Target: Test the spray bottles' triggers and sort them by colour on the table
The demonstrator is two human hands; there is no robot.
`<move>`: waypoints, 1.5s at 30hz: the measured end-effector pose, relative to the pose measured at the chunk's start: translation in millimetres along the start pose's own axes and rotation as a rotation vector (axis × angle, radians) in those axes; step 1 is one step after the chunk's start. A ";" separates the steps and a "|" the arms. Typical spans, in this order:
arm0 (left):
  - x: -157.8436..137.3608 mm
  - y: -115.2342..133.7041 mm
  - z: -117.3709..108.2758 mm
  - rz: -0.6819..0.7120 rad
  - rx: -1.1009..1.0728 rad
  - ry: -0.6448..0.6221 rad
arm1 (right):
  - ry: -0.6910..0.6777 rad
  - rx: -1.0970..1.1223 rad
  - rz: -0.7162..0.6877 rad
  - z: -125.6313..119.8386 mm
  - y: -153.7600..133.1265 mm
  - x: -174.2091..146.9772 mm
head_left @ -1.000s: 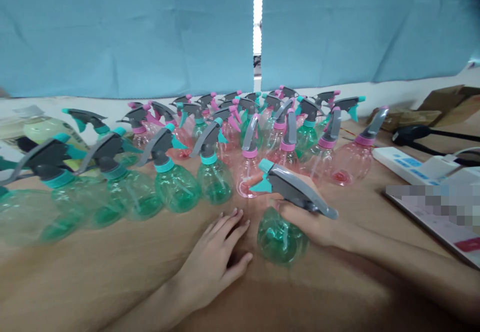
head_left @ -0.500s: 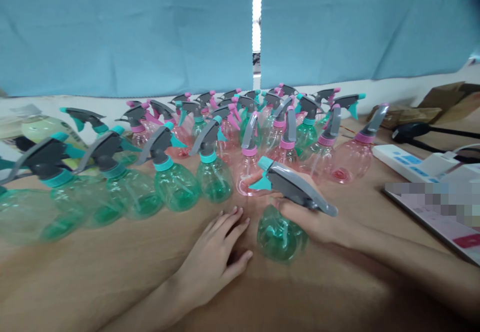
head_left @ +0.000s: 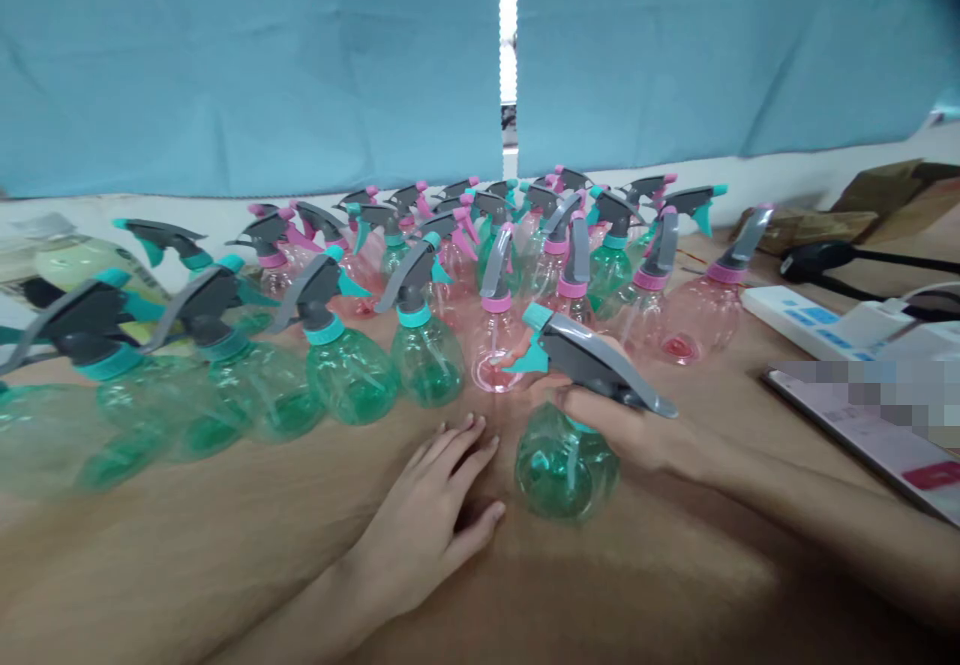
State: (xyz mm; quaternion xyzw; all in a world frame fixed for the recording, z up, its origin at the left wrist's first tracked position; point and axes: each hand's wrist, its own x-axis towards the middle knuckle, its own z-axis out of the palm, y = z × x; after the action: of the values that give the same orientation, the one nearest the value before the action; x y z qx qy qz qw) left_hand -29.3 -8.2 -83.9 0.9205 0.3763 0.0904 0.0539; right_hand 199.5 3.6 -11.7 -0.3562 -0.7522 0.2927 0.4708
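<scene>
My right hand is wrapped round the neck of a green spray bottle, just under its grey and turquoise trigger head. The nozzle points up and to the left, and part of the neck is hidden by my fingers. Flat on the wooden table, left of that bottle, my left hand lies with its fingers apart and nothing in it. Beyond my hands stand a clear pink spray bottle with a pink collar and another green spray bottle.
Several more green and pink spray bottles crowd the table's back and left. At right are a white power strip with plugs, a tablet-like device, a black cable and cardboard. A blue curtain hangs behind.
The held spray bottle has tilted slightly, its nozzle shifting a little up and right. My left hand has stayed in place. The whole view has moved very slightly.
</scene>
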 end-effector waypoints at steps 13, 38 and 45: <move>0.3 0.4 0.6 0.003 0.013 -0.007 | 0.076 -0.035 -0.014 2.4 0.2 -5.9; 1.4 0.6 -2.1 0.009 0.013 -0.008 | 0.009 0.078 0.076 5.4 1.3 -5.5; 1.2 1.2 -1.9 0.002 0.000 0.010 | 0.055 0.064 0.063 6.2 -3.4 -3.1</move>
State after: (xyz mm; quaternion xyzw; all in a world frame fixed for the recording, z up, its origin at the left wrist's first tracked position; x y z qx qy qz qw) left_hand -28.0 -8.2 -81.6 0.9204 0.3758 0.0949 0.0521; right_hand 193.9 -1.5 -13.0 -0.3725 -0.7177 0.3211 0.4931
